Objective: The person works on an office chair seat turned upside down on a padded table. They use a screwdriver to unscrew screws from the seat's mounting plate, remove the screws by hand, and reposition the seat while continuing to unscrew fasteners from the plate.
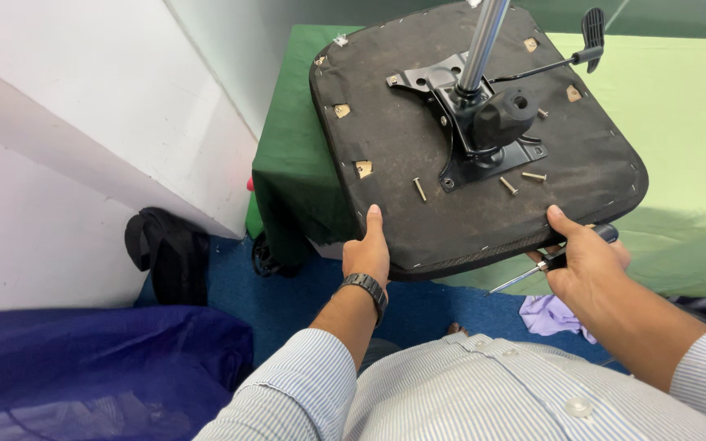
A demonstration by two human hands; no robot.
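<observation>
Upturned black fabric-covered chair seat lying on green-clothed table, near edge overhanging. Left hand gripping that edge, thumb on top. Right hand clasping edge plus black-handled screwdriver. Loose brass screws beside black metal mechanism plate.

Green-covered table w/ upturned chair seat lying on it, overhanging near edge.

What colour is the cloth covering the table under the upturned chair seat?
Green, seen in the head view: table cloth.
</observation>
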